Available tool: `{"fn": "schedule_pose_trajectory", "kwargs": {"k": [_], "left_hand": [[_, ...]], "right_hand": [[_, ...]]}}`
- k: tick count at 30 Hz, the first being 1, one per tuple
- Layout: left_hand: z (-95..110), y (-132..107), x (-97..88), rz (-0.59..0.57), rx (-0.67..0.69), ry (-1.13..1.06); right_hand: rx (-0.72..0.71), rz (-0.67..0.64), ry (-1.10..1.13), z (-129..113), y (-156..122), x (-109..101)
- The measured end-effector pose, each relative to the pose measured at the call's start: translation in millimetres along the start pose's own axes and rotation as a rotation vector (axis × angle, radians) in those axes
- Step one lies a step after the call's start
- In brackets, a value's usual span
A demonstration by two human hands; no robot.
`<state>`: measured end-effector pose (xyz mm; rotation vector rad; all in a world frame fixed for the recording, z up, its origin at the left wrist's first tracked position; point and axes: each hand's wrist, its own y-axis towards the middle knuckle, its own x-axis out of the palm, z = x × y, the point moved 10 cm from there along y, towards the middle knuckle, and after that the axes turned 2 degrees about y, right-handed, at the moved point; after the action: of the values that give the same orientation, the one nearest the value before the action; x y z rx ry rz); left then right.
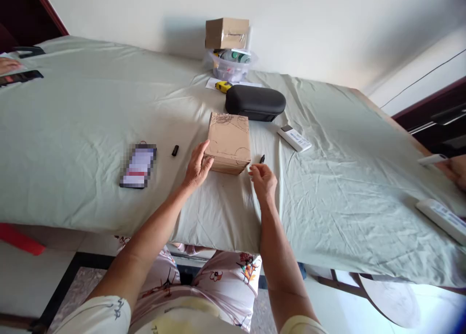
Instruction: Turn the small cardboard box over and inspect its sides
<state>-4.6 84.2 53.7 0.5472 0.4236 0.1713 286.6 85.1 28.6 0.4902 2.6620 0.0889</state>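
A small cardboard box with dark pen lines drawn on its top stands in front of me. My left hand holds its left front corner, thumb against the front and fingers along the left side. By the right front corner is my right hand, its fingers pinched together around a black marker pen. Only one dark end of the pen shows above the hand; its other end is hidden. A short black cap-like piece lies on the cloth left of the box.
Behind the box sit a black zip case, a yellow tape measure and a plastic tub topped by another carton. A phone lies left, a white device right. Other people's hands show at both table sides.
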Motion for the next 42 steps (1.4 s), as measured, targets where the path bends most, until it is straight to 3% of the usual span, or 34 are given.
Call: {"fn": "schedule_pose_trajectory", "kwargs": {"k": [5, 8, 13, 17, 21, 26, 36, 42], "left_hand": [[1.1, -4.7, -3.2, -0.010, 0.078, 0.045], [2.0, -4.3, -4.1, 0.001, 0.087, 0.037], [8.8, -6.9, -6.8, 0.016, 0.105, 0.009], [15.1, -10.6, -11.7, 0.099, 0.134, 0.036], [12.5, -11.7, -12.3, 0.157, 0.127, 0.067], [9.9, -11.6, -12.4, 0.177, 0.150, 0.057], [5.2, -8.8, -14.8, 0.117, 0.130, 0.014], [-0.5, -8.5, -14.3, 0.121, 0.116, 0.004]], "right_hand": [[-0.095, 0.103, -0.166, 0.8, 8.2, -16.7], [-0.115, 0.135, -0.134, -3.8, 5.5, -20.5], [-0.236, 0.029, 0.211, -29.3, -11.7, 0.7], [-0.348, 0.021, 0.253, -46.9, -21.9, 18.5], [-0.344, 0.108, 0.238, -45.6, -20.7, 23.1], [-0.339, 0.125, 0.312, -35.0, -16.2, 24.3], [-0.254, -0.032, 0.322, -12.0, -9.9, 31.5], [-0.227, -0.149, 0.059, -12.3, -14.1, 35.4]]}}
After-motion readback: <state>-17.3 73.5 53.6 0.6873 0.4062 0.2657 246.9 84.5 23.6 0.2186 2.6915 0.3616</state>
